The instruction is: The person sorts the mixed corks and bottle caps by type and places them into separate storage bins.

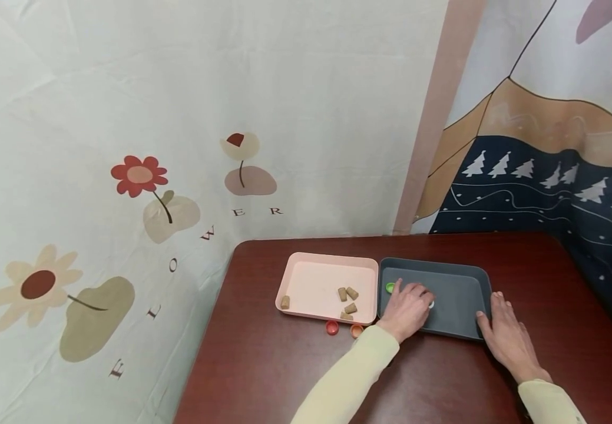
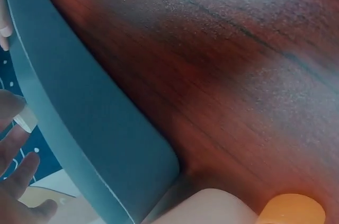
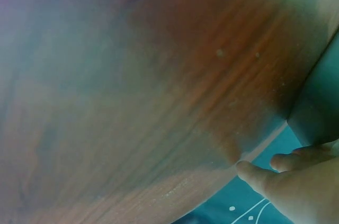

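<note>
My left hand [image 1: 406,306] is over the dark grey tray [image 1: 459,327]. Between thumb and finger it pinches a small white bottle cap [image 2: 26,119], whose edge just shows past the fingers in the head view. Beside the thumb, a green bottle cap [image 1: 390,287] lies at the tray's left side. My right hand [image 1: 509,338] is at the tray's right edge with its fingers extended and the thumb near the rim; it holds nothing.
A pink tray [image 1: 311,280] adjoins the grey one on the left, with several corks [image 1: 352,292] in it. In front of it, a red cap [image 1: 332,327] and an orange cap [image 1: 356,331] lie on the brown table [image 1: 263,365]. Printed cloth [image 1: 337,118] hangs behind.
</note>
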Available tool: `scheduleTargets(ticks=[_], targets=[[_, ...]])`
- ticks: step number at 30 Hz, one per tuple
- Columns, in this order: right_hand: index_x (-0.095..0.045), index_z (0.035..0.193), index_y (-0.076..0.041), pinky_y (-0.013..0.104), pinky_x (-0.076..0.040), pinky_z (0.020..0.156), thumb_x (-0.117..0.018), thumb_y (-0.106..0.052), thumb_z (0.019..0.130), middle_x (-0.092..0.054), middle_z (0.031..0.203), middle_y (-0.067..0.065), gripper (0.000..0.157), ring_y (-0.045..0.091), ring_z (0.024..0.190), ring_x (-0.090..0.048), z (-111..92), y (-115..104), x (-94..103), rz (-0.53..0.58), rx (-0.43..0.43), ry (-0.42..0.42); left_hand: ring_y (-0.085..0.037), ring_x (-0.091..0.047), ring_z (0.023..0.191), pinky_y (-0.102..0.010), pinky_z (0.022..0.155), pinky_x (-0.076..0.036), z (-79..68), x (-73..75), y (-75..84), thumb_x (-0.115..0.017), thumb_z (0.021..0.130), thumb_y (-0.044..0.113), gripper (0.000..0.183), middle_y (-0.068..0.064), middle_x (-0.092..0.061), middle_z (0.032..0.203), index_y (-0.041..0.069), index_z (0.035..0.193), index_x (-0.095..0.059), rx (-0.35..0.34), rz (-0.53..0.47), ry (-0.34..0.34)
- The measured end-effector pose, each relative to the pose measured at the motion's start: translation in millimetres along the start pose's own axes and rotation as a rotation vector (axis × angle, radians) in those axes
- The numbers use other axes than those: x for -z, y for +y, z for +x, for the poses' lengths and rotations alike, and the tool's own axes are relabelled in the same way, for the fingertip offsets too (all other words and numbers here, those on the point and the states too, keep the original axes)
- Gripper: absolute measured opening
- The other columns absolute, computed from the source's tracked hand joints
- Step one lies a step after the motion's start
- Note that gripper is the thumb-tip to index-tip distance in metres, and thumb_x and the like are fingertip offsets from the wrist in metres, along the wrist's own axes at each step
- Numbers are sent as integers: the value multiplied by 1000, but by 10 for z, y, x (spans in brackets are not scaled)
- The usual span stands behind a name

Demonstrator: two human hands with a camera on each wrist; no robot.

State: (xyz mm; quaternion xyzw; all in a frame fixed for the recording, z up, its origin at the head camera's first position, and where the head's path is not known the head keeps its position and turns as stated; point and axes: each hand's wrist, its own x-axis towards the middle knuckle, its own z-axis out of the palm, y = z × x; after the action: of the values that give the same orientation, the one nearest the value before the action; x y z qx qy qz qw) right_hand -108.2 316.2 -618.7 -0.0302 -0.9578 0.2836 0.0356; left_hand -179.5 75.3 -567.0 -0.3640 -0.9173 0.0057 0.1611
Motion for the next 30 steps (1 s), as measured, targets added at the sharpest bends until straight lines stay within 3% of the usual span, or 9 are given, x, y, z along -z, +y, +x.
scheduleTargets(ticks=[9,19,23,30], targets=[[-6,160,11,82,-21,102,-38,-35,112,-4,166,34,74,57,150,-8,-10,-12,-4,-1,-4,6,-10,-61,122,-50,112,-42,75,-55,57,-71,97,24,25,13,-69,124,35,119,-76,-30,114,-92],[-6,160,11,82,-21,102,-38,-34,112,-4,166,34,74,57,151,-8,11,-33,-9,-10,-8,4,-6,-62,119,-50,109,-44,28,-202,47,-71,97,38,22,19,-70,122,41,118,-74,67,72,-176],[-6,160,12,82,-21,101,-39,-33,112,-5,166,35,73,57,150,-9,13,-52,-5,-11,-8,2,-8,-60,124,-51,109,-44,-3,-231,16,-74,94,45,30,17,-68,127,42,123,-71,98,45,-175],[-6,160,12,83,-21,101,-39,-33,112,-3,166,34,73,57,151,-8,4,-42,7,-16,-11,4,-16,-47,142,-58,112,-40,-4,-246,-16,-64,96,60,53,8,-53,150,39,144,-59,111,-17,-141]])
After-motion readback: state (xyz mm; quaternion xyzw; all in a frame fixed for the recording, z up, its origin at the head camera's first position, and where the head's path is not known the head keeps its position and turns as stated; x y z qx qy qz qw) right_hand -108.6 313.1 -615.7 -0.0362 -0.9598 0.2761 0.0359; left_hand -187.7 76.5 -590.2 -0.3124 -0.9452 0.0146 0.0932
